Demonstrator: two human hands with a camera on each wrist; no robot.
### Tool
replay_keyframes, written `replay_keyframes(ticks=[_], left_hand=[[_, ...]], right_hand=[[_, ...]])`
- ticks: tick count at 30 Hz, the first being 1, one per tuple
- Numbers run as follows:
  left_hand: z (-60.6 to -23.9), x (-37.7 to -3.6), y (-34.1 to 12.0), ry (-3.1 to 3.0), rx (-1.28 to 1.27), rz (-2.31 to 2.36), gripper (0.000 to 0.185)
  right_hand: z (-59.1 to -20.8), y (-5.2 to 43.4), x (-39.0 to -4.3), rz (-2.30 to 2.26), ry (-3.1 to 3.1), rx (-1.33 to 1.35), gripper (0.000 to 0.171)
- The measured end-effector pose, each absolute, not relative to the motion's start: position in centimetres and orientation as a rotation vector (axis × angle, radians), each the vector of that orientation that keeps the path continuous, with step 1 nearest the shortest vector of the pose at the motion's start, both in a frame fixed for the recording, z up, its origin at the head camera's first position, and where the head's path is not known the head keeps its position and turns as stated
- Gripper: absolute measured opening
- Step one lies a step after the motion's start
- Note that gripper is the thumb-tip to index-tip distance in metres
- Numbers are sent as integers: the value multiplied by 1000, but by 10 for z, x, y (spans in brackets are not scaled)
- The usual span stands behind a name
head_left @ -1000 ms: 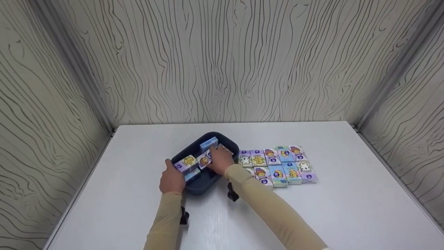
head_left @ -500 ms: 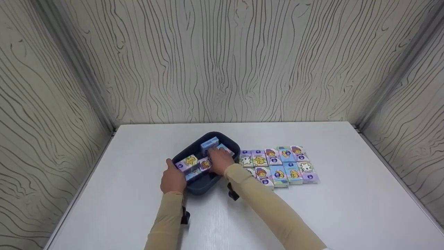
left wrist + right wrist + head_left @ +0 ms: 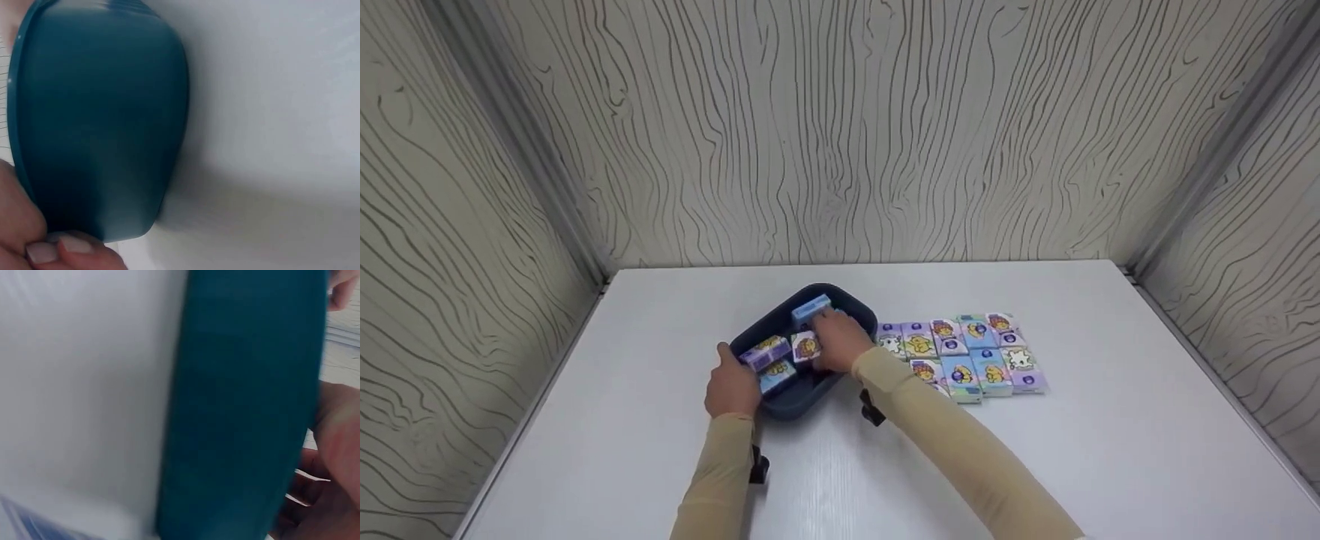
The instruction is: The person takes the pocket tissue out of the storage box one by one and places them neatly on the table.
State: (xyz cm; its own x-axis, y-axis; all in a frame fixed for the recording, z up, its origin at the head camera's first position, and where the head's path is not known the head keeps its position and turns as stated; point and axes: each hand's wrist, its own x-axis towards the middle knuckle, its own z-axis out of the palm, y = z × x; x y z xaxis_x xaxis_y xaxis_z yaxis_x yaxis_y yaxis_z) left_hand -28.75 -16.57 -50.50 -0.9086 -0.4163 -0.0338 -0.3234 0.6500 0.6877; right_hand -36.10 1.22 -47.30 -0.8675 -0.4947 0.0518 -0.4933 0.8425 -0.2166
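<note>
Blue tub [image 3: 780, 401] gripped by left hand [image 3: 733, 386]; right hand [image 3: 840, 343] clasps packet [image 3: 807, 346] inside.

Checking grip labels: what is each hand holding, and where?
Left hand grips the tub at its near-left rim; right hand holds a packet inside it.

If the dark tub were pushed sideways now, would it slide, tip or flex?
The tub would probably slide: it sits flat on the smooth white table. Tipping looks unlikely since it is low and wide. The left hand on its rim would likely resist.
</note>
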Motion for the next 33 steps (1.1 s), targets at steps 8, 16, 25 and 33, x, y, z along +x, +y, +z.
replay_keyframes(ticks=[8,16,25,33], left_hand=[[-507,-286,-166,-2737,595,-1105,48],[-507,-286,-169,-2757,587,-1113,51],[-503,-285,-173,-2776,589,-1120,52],[-502,-284,-170,-2788,588,-1127,51]], right_hand=[[-441,38,-348,-602,2919,-720,63],[-421,91,-307,-688,2893,-745,54],[-442,146,-249,-586,2910,-702,56],[-480,171,-209,-427,2887,-736,57]])
